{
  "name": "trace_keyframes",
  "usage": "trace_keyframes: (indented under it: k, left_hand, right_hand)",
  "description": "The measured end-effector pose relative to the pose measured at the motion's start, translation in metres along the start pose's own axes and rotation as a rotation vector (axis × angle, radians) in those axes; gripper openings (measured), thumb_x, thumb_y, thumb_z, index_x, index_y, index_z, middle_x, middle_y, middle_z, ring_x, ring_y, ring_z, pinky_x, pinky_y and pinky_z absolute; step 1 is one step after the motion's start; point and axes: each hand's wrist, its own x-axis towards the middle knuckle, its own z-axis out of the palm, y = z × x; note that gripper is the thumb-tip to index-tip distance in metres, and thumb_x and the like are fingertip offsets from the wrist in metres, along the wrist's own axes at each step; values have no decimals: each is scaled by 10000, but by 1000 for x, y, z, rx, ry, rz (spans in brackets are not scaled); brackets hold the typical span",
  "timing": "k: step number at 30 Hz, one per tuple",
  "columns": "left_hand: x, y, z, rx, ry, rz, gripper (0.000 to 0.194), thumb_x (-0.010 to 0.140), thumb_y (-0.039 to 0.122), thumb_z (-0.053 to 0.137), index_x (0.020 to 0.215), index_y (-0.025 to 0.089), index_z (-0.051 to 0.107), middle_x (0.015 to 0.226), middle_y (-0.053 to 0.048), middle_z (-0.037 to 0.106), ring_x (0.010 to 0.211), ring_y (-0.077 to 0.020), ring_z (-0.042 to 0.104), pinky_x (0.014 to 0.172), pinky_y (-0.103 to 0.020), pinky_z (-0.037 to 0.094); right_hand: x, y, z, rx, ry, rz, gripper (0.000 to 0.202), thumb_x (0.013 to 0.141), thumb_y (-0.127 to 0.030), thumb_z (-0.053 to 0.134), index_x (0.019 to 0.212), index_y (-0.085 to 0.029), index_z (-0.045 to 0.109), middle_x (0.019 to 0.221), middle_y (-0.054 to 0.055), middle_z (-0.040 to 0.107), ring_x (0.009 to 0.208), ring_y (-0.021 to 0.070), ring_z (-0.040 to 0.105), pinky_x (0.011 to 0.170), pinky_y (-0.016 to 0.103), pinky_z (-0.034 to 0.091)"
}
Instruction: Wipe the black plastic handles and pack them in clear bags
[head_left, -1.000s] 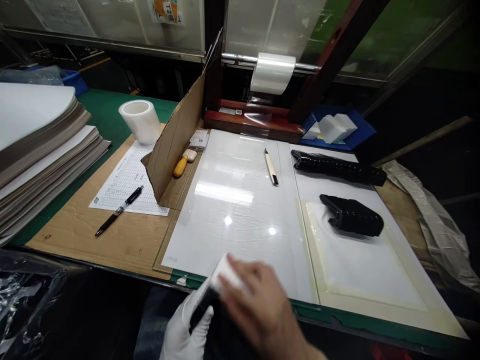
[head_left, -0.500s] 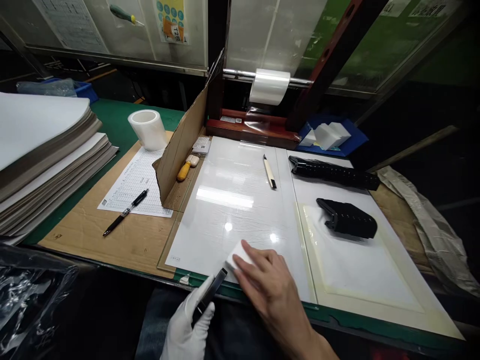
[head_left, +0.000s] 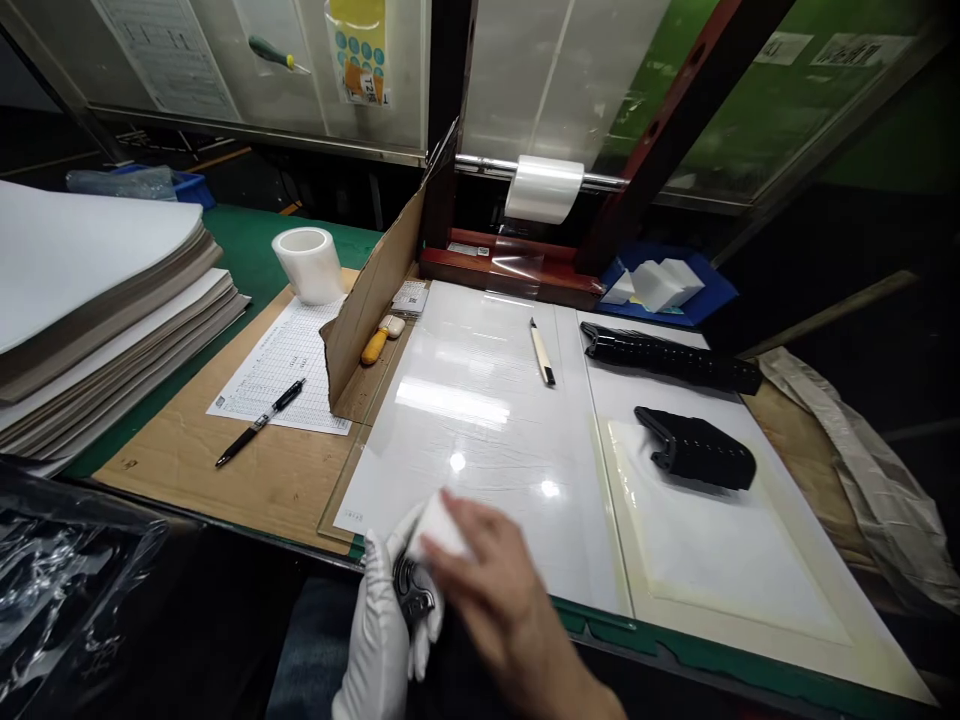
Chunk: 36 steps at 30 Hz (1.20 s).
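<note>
My left hand (head_left: 384, 625), in a white glove, is closed around a small glossy black part (head_left: 414, 592) at the table's front edge. The part has curved shapes on its upturned face. My bare right hand (head_left: 501, 590) pinches a white foam block (head_left: 439, 528) and holds it against the part's far end. The right fingers are slightly blurred. Just beyond my hands lies a white sheet under a clear glass plate (head_left: 450, 460), which reflects the lights.
A cutter knife (head_left: 541, 352) lies on the glass. Stacked black parts (head_left: 697, 448) and a longer row of them (head_left: 667, 358) are at the right. A blue bin (head_left: 705, 290) holds white blocks. Left are a pen (head_left: 261, 422), a tape roll (head_left: 309, 265), and a cardboard divider (head_left: 375, 295).
The black part has turned so its curved face shows. My right hand has moved left, bringing the white foam block from beside the part onto it. The view has shifted slightly.
</note>
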Motion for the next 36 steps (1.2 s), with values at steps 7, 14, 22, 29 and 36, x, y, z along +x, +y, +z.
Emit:
trace_keyframes:
  k: [7,14,22,29,36]
  left_hand:
    - [-2,6,8,-144,33,-109,843,886,790,399,1426,160,547,639,-23,680,427,-128,558,364,-191,424]
    - [-1,5,15,-129,58,-93,825,807,802,537,1305,155,655,539,27,560,353,-81,383,313,-163,319]
    - [-3,2,16,-8,27,-43,840,833,767,545,1387,136,567,468,60,519,305,-89,394,292,-169,325]
    - [2,1,9,133,-54,-39,827,844,769,522,1333,104,564,456,61,526,300,-79,374,294,-152,302]
    - [5,45,-21,213,-366,-100,616,844,639,651,1236,166,703,475,4,594,432,-152,566,417,-203,454]
  right_hand:
    - [0,19,-12,3,-84,-84,440,962,-100,525,1362,-276,577,1531,81,471,1314,275,451,970,481,516]
    - [-8,4,5,-208,115,74,497,949,-43,480,1406,-229,537,1506,161,483,1299,331,463,876,536,520]
    - [-21,-4,19,-291,176,276,528,968,-78,454,1459,-266,499,1553,150,420,1328,367,449,872,533,506]
    - [-26,7,1,-252,171,359,469,1008,-189,453,1443,-349,522,1571,105,404,1329,368,456,896,589,499]
    - [-12,-1,-62,848,-275,1001,599,896,-688,571,1357,-309,621,1474,38,545,1412,321,431,1192,504,304]
